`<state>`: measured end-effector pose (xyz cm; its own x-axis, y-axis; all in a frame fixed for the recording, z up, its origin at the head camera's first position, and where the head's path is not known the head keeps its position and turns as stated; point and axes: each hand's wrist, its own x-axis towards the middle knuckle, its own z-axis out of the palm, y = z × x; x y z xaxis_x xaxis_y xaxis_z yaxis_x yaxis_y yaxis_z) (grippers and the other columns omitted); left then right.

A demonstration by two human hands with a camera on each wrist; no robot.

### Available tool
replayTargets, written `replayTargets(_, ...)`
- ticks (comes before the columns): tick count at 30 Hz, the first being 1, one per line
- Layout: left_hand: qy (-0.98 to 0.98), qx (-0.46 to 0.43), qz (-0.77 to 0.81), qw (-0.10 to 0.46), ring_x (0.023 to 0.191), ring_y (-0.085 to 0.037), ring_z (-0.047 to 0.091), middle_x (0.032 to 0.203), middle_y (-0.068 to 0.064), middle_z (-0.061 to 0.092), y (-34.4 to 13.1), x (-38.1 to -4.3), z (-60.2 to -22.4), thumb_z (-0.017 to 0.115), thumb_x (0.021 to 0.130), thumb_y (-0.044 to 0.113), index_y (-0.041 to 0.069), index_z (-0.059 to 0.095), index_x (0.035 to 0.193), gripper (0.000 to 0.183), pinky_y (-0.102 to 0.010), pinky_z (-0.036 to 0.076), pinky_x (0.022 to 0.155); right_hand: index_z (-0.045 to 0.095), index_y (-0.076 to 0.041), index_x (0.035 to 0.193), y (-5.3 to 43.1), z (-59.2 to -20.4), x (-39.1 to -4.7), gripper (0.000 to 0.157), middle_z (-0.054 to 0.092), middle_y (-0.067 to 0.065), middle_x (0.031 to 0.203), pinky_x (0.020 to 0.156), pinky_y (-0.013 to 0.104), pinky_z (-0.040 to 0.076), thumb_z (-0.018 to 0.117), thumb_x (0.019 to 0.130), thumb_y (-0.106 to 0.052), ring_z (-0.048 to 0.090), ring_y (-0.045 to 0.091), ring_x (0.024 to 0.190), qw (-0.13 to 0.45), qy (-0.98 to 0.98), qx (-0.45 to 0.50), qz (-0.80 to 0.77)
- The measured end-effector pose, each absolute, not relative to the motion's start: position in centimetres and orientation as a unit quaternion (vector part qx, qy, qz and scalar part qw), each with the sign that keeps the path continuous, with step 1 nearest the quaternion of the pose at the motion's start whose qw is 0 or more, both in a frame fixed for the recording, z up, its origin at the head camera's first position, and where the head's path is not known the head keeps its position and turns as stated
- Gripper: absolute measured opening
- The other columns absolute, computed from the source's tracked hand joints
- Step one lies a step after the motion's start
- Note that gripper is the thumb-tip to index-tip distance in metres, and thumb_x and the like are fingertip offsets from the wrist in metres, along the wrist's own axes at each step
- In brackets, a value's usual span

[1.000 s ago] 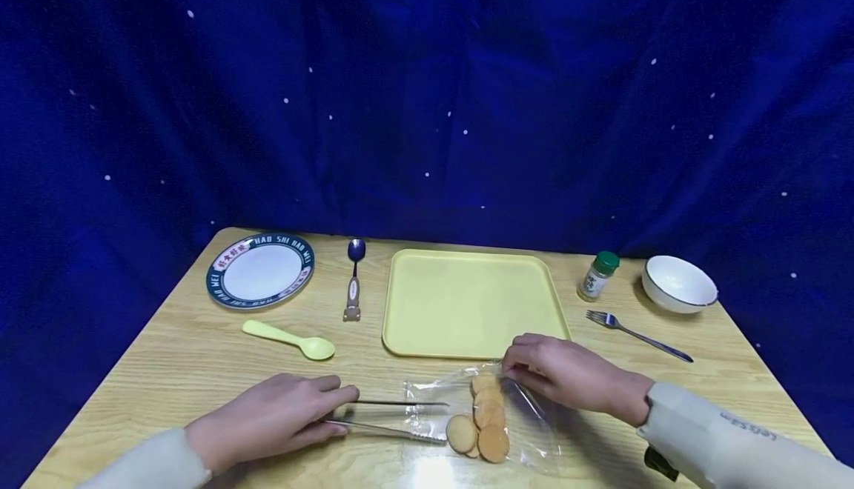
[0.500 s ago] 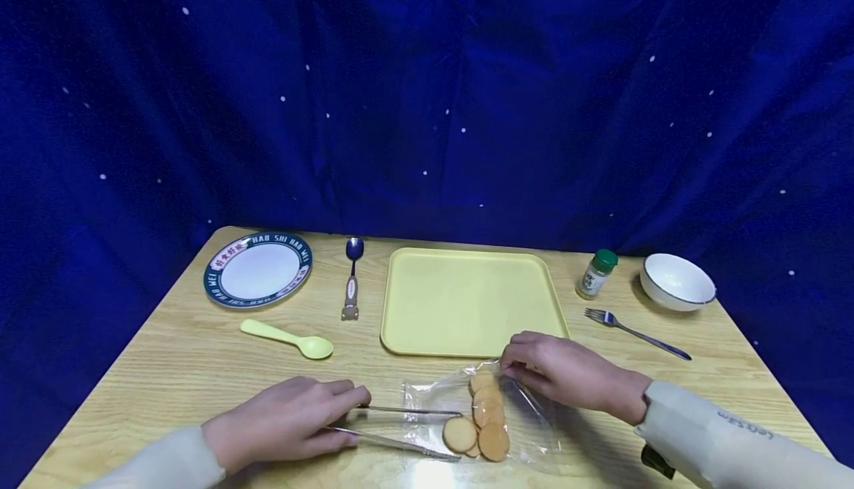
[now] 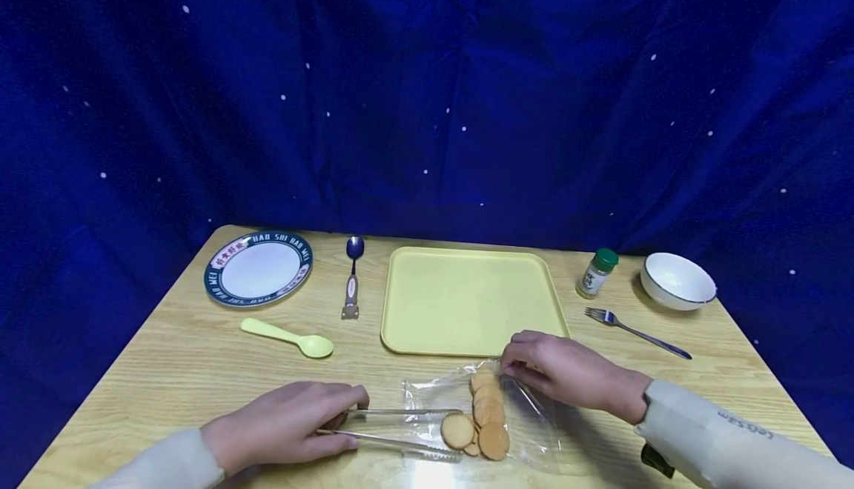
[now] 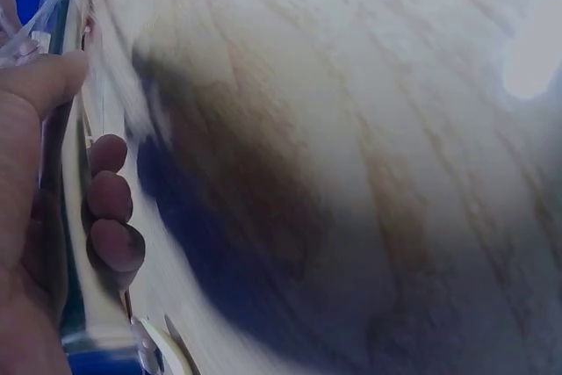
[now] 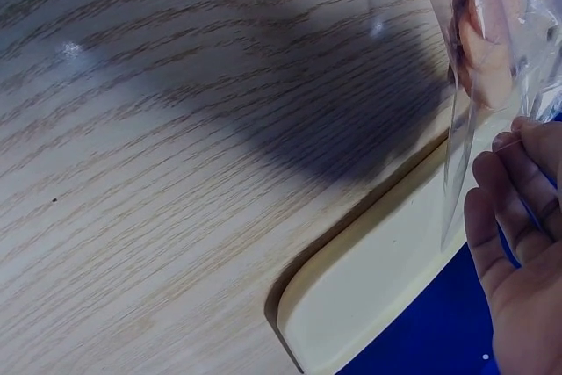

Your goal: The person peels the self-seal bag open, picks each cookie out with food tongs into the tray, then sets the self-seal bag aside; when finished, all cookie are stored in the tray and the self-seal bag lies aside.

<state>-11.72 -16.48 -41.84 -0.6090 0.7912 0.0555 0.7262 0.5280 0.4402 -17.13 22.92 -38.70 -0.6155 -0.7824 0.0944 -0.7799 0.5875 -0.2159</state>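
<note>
My left hand [image 3: 287,422] grips a pair of metal tongs [image 3: 400,444], whose two arms stand spread and point right. Their tips lie on either side of a pale round biscuit [image 3: 457,430] at the left of a pile. Several more biscuits [image 3: 492,441] overlap in a row inside a clear plastic bag [image 3: 534,444] lying on the table. At the bag's far edge, my right hand [image 3: 567,370] pinches the plastic between thumb and fingers. The left wrist view shows fingers curled round the tongs [image 4: 77,243]; in the right wrist view the bag hangs by the fingertips [image 5: 505,142].
Behind the bag lies a yellow tray [image 3: 467,300]. To its left are a patterned plate [image 3: 230,293], a yellow spoon [image 3: 313,346] and a bear-handled spoon [image 3: 351,289]. On the right stand a green-capped shaker [image 3: 596,275], a fork [image 3: 634,331] and a white bowl [image 3: 677,281].
My left hand has moved right, bringing the tong tips from the biscuit's left to either side of it. The pale biscuit has shifted slightly left. My right hand keeps its place.
</note>
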Motion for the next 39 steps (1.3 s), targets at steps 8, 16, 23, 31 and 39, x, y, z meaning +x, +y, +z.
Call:
replayTargets(8,0.874,0.412,0.236,0.106,0.058,0.008,0.037,0.072,0.018,0.047,-16.4,-11.9,-42.1,0.057,0.095,0.047,0.023,0.055,0.112,0.029,-0.013,0.034,0.052,0.067,-0.022,0.094,22.9,-38.7,-17.2,0.006,0.058,-0.018,0.089,0.070,0.016,0.049,0.063,0.094,-0.017,0.051,-0.007,0.080,0.011,0.890,-0.439,-0.125)
replayTargets(16,0.870,0.421,0.231,0.109,0.059,0.007,0.036,0.070,0.019,0.042,-16.5,-11.7,-42.3,0.052,0.097,0.046,0.024,0.056,0.109,0.025,-0.014,0.035,0.054,0.067,-0.022,0.094,22.9,-38.6,-17.2,0.005,0.058,-0.018,0.088,0.069,0.016,0.049,0.063,0.094,-0.018,0.051,-0.007,0.079,0.010,0.890,-0.440,-0.123)
replayTargets(23,0.864,0.451,0.221,0.040,0.061,0.009,0.036,0.070,0.020,0.041,-17.0,-11.5,-42.6,0.056,0.097,0.038,0.024,0.055,0.102,0.016,-0.009,0.032,0.055,0.067,-0.022,0.093,22.9,-38.7,-17.2,0.006,0.058,-0.018,0.089,0.071,0.016,0.050,0.063,0.094,-0.017,0.052,-0.007,0.081,0.000,0.887,-0.446,-0.120)
replayTargets(31,0.868,0.437,0.234,0.040,0.062,0.008,0.040,0.076,0.023,0.045,-17.6,-11.2,-42.6,0.056,0.098,0.036,0.025,0.054,0.099,0.011,-0.009,0.034,0.056,0.067,-0.023,0.095,23.0,-38.5,-17.2,0.007,0.060,-0.018,0.091,0.074,0.018,0.052,0.063,0.094,-0.016,0.054,-0.007,0.084,0.005,0.891,-0.437,-0.121)
replayTargets(39,0.880,0.418,0.222,0.047,0.063,0.007,0.041,0.077,0.022,0.045,-17.8,-11.2,-42.8,0.057,0.097,0.038,0.023,0.055,0.106,0.018,-0.013,0.037,0.057,0.066,-0.022,0.094,22.9,-38.6,-17.2,0.008,0.059,-0.018,0.091,0.073,0.018,0.051,0.063,0.094,-0.016,0.053,-0.007,0.083,0.005,0.890,-0.440,-0.120)
